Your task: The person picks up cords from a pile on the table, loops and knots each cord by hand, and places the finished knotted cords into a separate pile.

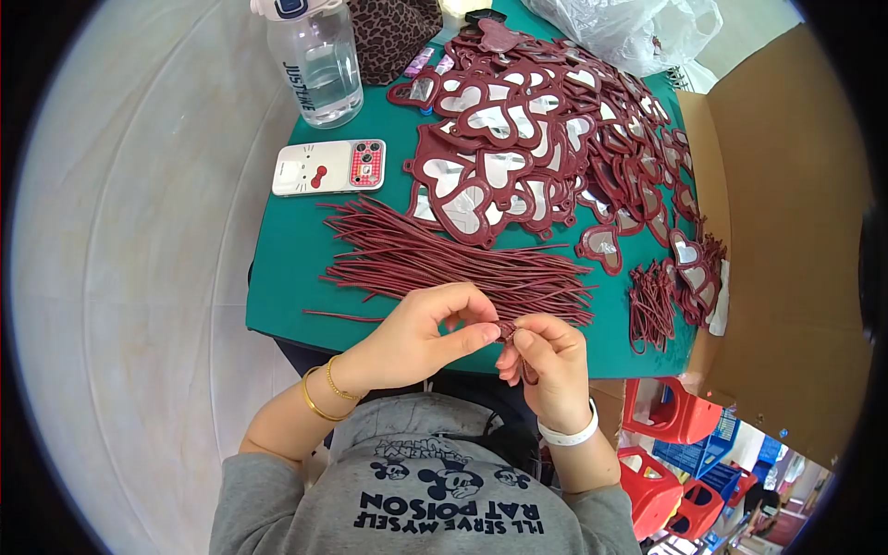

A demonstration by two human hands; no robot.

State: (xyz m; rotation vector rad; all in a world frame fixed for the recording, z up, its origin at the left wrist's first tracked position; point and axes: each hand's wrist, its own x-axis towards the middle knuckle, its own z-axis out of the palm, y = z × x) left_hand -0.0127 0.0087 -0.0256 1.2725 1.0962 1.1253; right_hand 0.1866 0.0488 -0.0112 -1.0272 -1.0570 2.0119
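Near the table's front edge, my left hand and my right hand meet over a short piece of dark red cord. Thumb and forefinger of the left hand pinch one side of it, where it looks bunched or knotted. The right hand's fingertips grip the other side, and a bit of cord shows below them. My fingers hide most of the piece. Just beyond both hands lies a bundle of long dark red cords. A single cord sticks out to the left.
Heart-shaped dark red pieces with mirror-like centres cover the back of the green table. Knotted cords lie at right beside a cardboard box. A phone and water bottle sit at left. Red stools stand below.
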